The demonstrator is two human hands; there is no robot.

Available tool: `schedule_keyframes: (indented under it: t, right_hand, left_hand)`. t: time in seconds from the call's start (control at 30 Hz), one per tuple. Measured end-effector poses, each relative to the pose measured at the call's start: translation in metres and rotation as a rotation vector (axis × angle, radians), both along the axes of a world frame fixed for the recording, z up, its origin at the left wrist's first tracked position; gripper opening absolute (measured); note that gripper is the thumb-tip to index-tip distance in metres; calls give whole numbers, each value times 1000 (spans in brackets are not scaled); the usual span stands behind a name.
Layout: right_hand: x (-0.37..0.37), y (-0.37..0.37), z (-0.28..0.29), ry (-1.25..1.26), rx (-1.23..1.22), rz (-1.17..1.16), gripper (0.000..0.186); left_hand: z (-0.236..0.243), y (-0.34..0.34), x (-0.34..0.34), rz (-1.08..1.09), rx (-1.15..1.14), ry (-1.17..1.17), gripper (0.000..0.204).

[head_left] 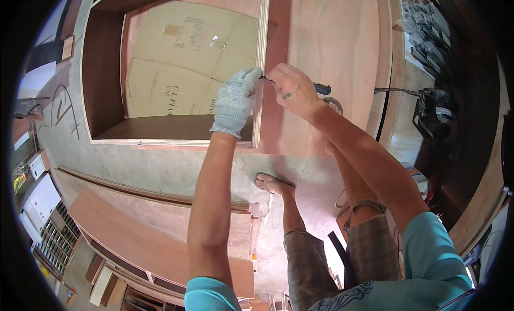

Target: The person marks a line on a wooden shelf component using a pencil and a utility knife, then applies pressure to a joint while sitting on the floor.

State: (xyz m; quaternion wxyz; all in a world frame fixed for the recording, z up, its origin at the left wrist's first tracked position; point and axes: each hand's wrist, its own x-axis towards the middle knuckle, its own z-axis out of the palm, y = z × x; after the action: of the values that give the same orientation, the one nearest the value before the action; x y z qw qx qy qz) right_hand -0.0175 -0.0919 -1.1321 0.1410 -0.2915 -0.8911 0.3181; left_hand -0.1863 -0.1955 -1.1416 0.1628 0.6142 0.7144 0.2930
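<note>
So we've got both hands up at the right-hand wall of this wooden box (260, 115), the one with the pale plywood rim and dark brown insides. Our left hand (234, 102) wears a whitish knit glove and sits over the box opening, just left of that rim, fingers bent and bunched with the fingertips up at the edge. Can't tell if it's pinching the wood, steadying the tip of the tool or a bit of both.

Our right hand (292, 90) is bare and just across the rim, curled into a fist around a slim dark tool (322, 89). The back end pokes out to the right of the fist, and a thin dark bit comes out the left side, right by the gloved fingertips at the rim. The fist hides most of it, so we can't say what kind of tool it is. The two hands are close together, with the rim right between them.

Inside the box, beyond the glove, there's a flattened cardboard sheet (187, 48). Under our right hand is a wide pinkish board (326, 38), and a round ring-shaped thing (334, 103) peeks out by our right wrist, partly covered by the arm.
</note>
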Motion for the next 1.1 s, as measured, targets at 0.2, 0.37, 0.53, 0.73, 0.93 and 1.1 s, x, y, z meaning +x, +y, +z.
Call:
schedule_keyframes:
  t: [0.2, 0.37, 0.53, 0.73, 0.93, 1.1]
  right_hand:
    - [8, -17, -3, -19, 35, -17, 18]
    - [13, -32, 0, -31, 26, -22, 20]
    - [16, -45, 1, -41, 23, -17, 21]
    - [27, -75, 1, 35, -21, -41, 22]
    - [36, -106, 0, 20, -13, -36, 26]
    - [47, -136, -1, 3, -44, -14, 28]
  left_hand:
    - [-8, -18, 2, -48, -28, -11, 49]
    - [-4, -28, 12, -38, -23, -16, 51]
    - [-5, -43, 13, -34, 6, -15, 57]
    - [-3, -75, 24, -36, -21, -25, 61]
    - [-4, -108, 35, -15, -43, 7, 61]
    - [-6, -138, 42, -62, -54, -14, 60]
